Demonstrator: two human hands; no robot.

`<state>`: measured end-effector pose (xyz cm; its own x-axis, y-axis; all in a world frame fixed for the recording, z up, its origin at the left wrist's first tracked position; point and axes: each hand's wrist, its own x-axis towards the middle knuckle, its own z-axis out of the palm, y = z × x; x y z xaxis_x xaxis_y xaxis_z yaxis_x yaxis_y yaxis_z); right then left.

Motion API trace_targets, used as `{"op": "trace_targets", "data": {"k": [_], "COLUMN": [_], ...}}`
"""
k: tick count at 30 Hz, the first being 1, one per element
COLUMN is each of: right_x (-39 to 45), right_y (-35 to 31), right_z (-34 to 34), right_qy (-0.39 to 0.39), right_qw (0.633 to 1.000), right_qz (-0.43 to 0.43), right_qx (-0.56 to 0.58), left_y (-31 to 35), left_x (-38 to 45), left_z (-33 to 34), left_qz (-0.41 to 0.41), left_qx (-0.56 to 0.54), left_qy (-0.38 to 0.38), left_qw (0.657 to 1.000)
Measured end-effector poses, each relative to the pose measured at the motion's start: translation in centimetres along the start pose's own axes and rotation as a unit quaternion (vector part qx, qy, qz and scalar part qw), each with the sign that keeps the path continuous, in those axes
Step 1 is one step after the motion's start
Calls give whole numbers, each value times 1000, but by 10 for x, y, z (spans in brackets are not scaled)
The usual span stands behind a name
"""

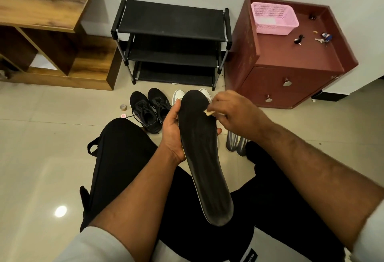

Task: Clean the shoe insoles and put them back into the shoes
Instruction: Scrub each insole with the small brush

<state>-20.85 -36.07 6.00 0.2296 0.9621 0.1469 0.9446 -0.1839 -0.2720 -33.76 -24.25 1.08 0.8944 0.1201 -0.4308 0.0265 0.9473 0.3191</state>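
Nearest the camera, the person sat with both knees in black trousers (116, 157) spread apart, pale sleeves at the bottom corners. Between the knees the left hand (173, 135) gripped a long black insole (203, 157) along its left edge, thumb over the front and fingers curled round behind, so that the heel end pointed back towards the body and the toe end rose away from it. The right hand (234, 114) was closed in a pinch on a small pale cloth (208, 112), which touched the insole's right edge near the toe.

By my reading, this was the cleaning step, with the wiping at the upper part of the insole and the long stretch towards the heel not yet under the cloth. The next move would call for drawing the cloth down the surface while the left hand kept the insole steady, then turning it if the underside needs wiping. Only after that does refitting come.

Just beyond the hands, on the floor (41, 137), a pair of black shoes (150, 110) stood side by side with laces loose. Right of them, white shoes (178, 95) showed partly behind the insole, and grey insoles (234, 143) lay under the right wrist. Which shoe the held insole belongs to I could not tell for certain, though its colour suggested the black pair.

Farther back stood a black shoe rack (170, 39) against the wall, between a wooden shelf unit (47, 12) and a red cabinet (291, 64) carrying a pink basket (274, 18).
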Motion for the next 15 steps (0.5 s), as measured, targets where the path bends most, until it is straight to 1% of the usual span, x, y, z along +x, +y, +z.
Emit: {"op": "trace_targets", "data": {"k": [2,4,6,8,9,12,15], "right_x": [-6,-8,-8,-5,-3,0,-6], "right_y": [-1,0,3,5,3,-4,-8], "right_z": [-3,-9,-14,-15,-15,-6,2], "right_qy": [-49,-69,-29,24,38,29,16], "right_qw": [999,997,999,998,998,999,1000], "right_qz": [1,18,36,51,51,27,17], "right_qx": [-14,1,22,25,24,11,-15], "left_y": [0,0,-1,-1,-2,-1,1], "left_x": [-1,0,1,2,2,0,-1], "left_z": [3,4,4,3,3,4,7], "left_qz": [-6,-15,-15,-16,-16,-11,-9], "left_qx": [10,2,-2,-2,-3,-4,-3], "left_qy": [4,8,1,-9,-12,-15,-1], "left_qw": [1000,1000,1000,1000,1000,1000,1000]}}
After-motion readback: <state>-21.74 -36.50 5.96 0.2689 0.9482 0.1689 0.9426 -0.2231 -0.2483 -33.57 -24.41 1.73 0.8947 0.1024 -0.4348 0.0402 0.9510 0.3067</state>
